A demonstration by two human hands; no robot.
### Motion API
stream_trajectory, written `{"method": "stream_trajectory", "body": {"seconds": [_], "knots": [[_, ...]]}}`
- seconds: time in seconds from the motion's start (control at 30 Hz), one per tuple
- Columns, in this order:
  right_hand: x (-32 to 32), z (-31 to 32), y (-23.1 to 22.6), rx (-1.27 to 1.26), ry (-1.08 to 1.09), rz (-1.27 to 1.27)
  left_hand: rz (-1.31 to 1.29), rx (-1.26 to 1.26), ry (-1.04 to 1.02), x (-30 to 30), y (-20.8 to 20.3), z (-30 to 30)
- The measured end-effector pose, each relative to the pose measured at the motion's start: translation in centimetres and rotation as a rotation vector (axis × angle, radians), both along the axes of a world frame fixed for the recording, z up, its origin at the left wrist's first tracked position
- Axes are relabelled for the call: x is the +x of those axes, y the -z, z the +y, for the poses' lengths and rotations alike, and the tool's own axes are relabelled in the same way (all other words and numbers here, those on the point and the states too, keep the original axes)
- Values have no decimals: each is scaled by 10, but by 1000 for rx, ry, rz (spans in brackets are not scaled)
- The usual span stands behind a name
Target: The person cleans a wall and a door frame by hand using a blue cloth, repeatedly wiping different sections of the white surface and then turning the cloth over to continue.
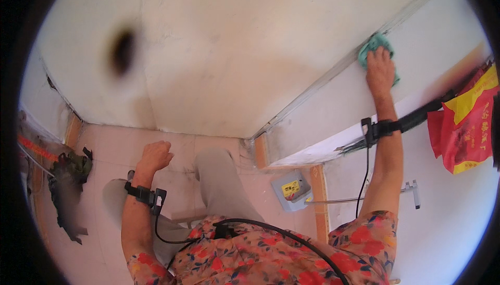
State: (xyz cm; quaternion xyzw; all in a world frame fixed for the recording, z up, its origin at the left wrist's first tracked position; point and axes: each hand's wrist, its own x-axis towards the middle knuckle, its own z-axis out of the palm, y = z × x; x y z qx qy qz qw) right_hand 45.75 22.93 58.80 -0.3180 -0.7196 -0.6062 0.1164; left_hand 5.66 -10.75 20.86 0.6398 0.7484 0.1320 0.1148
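Note:
My right hand (pixel 380 71) reaches up and forward, its fingers pressing a crumpled green cloth (pixel 376 45) against the wall. The cloth lies over the dark, dirty seam (pixel 333 76) where the cream wall panel (pixel 234 40) meets the white side wall (pixel 416 40). Part of the cloth hangs out beyond the hand. Lower on the left, my left hand (pixel 157 155) hovers over my leg with its fingers curled in. Nothing shows in it, but the inside of the palm is hidden.
A grey dustpan (pixel 291 190) with a long metal handle (pixel 338 200) stands on the pink tiled floor (pixel 114 139) at the right. A red and yellow bag (pixel 466 123) hangs at the far right. Dark crumpled fabric (pixel 67 186) lies at the left. Wooden trim (pixel 319 196) edges the wall corner.

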Motion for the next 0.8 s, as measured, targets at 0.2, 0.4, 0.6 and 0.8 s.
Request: {"method": "stream_trajectory", "body": {"seconds": [0.2,0.4,0.6,0.8], "knots": [[9,3,134,-269,-27,29,31,-59,-12,-4,7,-6],[25,-23,263,-584,-24,-33,34,-122,-11,-4,-2,-9],[24,-48,262,-940,198,53,19,-111,-9,0,-8,-7],[14,-42,25,-125,-168,128,42,-150,-8,-8,-4,-12]]}}
